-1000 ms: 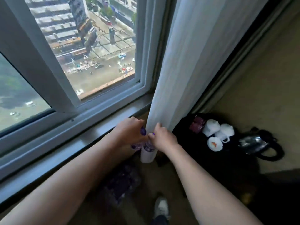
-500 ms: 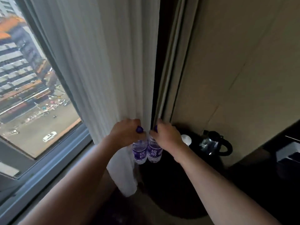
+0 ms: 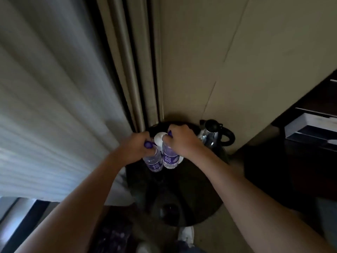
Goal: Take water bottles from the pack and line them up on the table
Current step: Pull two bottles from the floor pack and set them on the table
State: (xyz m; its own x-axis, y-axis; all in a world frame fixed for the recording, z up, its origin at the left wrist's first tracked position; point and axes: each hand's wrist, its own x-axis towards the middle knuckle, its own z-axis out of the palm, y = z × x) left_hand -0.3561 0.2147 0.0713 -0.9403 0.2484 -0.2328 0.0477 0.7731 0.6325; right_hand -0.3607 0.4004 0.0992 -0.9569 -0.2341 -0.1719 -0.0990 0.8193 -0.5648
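Two bottles hang side by side and touching over the back of the round dark bench [image 3: 191,207], the left bottle [image 3: 154,162] tilted, the right bottle [image 3: 169,158] nearly upright, with white cups [image 3: 159,138] just behind them and a kettle [image 3: 214,136] close on the right by the wall [image 3: 237,61]. The left hand [image 3: 137,149] has its fingers curled tight round the left bottle's neck below the purple cap [image 3: 148,144], and the right hand [image 3: 182,140] is clamped the same way on the other. Curtains [image 3: 54,106] crowd the bench's left edge; its near half is bare, a dark cabinet [image 3: 291,170] stands to the right.
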